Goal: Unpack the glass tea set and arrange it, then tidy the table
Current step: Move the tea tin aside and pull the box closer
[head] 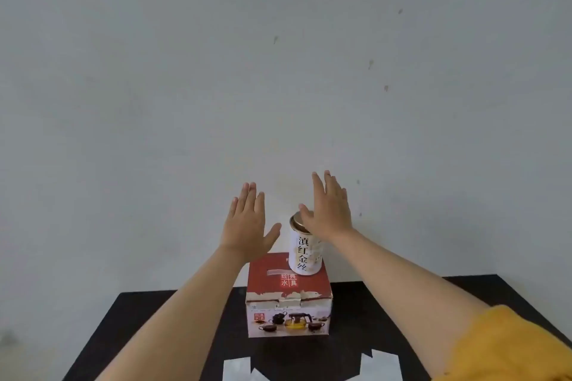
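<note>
A closed red and white tea set box [289,309], with a teapot and cups printed on its front, stands on the black table [387,318]. On top of the box stands a white tea tin [305,254] with black characters and a gold lid. My left hand [247,223] is raised to the left of the tin, fingers spread, holding nothing. My right hand [329,207] hovers above and to the right of the tin, open, its thumb in front of the lid. Whether the thumb touches the lid I cannot tell.
A plain grey-white wall [278,71] rises directly behind the table. White paper patches [377,366] lie on the table near its front edge. A yellow sleeve [510,346] covers my right upper arm at the lower right.
</note>
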`<control>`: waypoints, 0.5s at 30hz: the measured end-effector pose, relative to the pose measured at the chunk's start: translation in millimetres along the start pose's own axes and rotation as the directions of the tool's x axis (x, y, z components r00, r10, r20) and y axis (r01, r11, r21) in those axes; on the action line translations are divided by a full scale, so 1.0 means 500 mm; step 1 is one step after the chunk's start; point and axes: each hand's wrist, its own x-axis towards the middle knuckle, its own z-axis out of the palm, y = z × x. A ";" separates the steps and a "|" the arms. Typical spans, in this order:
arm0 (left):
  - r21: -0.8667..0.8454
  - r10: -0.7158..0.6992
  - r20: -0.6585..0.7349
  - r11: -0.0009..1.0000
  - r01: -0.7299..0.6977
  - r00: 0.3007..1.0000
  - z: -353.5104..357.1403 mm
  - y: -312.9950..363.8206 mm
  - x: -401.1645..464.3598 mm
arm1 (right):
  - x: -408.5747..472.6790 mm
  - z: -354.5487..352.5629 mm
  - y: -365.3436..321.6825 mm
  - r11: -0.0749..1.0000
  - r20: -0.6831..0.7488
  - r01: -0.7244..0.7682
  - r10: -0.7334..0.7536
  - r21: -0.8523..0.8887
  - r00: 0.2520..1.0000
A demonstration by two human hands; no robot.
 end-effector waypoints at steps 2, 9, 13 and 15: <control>0.021 -0.025 0.070 1.000 0.024 0.997 0.044 0.003 -0.005 | -0.007 0.031 0.014 0.999 0.064 -0.052 0.052 -0.010 0.997; 0.021 -0.133 0.331 0.991 0.134 0.934 0.229 0.021 -0.043 | -0.034 0.155 0.074 0.994 0.188 -0.099 0.106 -0.044 0.976; 0.000 -0.155 0.485 0.984 0.177 0.861 0.299 0.039 -0.062 | -0.047 0.208 0.087 0.989 0.169 -0.146 0.143 0.007 0.975; -0.025 -0.142 0.566 0.982 0.189 0.812 0.324 0.048 -0.070 | -0.049 0.226 0.090 0.981 0.136 -0.186 0.176 0.058 0.975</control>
